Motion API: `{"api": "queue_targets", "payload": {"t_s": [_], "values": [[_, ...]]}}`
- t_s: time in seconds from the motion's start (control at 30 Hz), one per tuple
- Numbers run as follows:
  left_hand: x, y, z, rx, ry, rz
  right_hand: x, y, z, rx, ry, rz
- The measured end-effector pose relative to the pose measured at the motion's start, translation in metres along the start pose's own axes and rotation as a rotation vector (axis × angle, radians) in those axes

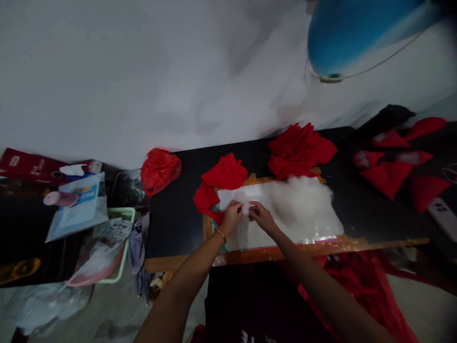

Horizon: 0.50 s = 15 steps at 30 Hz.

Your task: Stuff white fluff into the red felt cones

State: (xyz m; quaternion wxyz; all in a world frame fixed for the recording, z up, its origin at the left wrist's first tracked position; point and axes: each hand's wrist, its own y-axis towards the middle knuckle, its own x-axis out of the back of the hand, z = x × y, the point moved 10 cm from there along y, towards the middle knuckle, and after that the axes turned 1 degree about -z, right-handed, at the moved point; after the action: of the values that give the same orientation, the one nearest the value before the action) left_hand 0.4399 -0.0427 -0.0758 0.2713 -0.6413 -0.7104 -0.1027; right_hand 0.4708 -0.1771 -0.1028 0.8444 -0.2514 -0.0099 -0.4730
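Note:
Between my two hands is a small tuft of white fibre stuffing [245, 210], held over a white sheet [237, 239] on the table. My left hand [233, 214], with a gold bracelet at the wrist, pinches the tuft from the left. From the right, the fingers of my right hand [261, 215] are closed on its other side. A large fluffy heap of stuffing [303, 202] lies on the sheet to the right. Pieces of red fabric [228, 171] lie just beyond and left of my left hand.
A pile of red cloth [300, 150] stands at the back of the black table [174, 209]. Several red pointed pieces [387, 176] and a white phone [442, 216] are at the right. A red plastic bag [160, 170] sits at the left corner, near a green-rimmed basket [128, 238].

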Motion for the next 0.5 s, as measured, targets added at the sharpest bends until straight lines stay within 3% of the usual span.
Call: {"api": "queue_targets", "payload": {"t_s": [0.1,0.3,0.5], "values": [[-0.001,0.002,0.004,0.014,-0.007,-0.026,-0.001,-0.006,0.008,0.081,-0.003,0.077],[-0.006,-0.006,0.002,0.007,-0.02,-0.011,0.001,0.004,0.008,0.1,-0.164,-0.04],[0.005,-0.009,0.008,-0.004,-0.068,0.019,-0.003,0.009,0.01,0.127,-0.211,0.016]]}}
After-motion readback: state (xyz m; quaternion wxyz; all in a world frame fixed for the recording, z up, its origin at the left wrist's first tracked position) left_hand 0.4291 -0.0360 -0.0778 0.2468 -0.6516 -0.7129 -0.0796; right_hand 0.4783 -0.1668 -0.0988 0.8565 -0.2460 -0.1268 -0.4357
